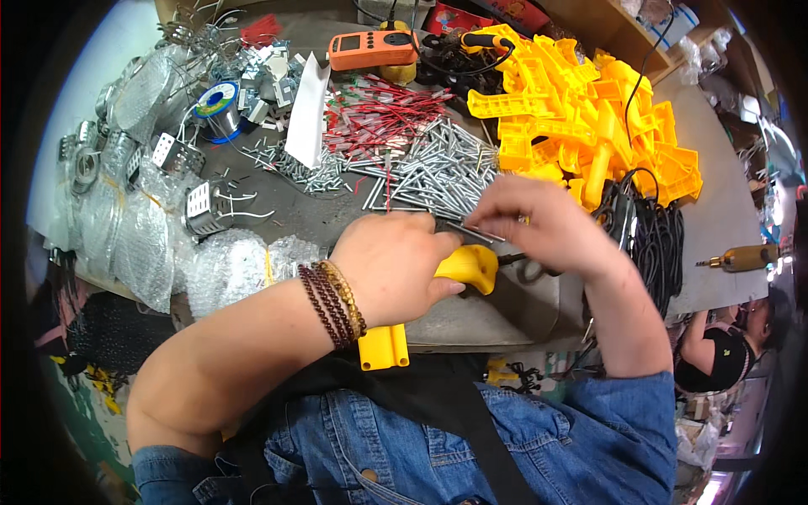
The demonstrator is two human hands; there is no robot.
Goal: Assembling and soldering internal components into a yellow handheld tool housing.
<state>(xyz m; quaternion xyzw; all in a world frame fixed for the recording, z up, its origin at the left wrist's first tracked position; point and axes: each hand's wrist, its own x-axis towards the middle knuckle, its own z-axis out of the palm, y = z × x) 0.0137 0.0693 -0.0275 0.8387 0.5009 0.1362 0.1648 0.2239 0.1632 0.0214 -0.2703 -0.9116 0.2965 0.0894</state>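
Observation:
My left hand (391, 257), with beaded bracelets at the wrist, is wrapped over a yellow plastic gun-shaped housing (473, 266). The housing's squared end sticks out below my palm, and its rounded end has a black cable leaving it toward the right. My right hand (547, 225) is slightly blurred just above that rounded end. Its thumb and fingertips pinch a thin metal rod (476, 232). Directly beyond both hands lies a heap of silvery metal rods (442, 168). Behind that heap are red-wired small parts (379, 114).
Yellow plastic shells (581, 118) pile up at the far right, above coiled black cables (661, 252). Bubble-wrapped parts (139, 244) crowd the left, near a solder spool (217, 114). An orange handheld meter (370, 50) lies at the back. A yellow-handled screwdriver (741, 258) and another person (715, 358) appear right.

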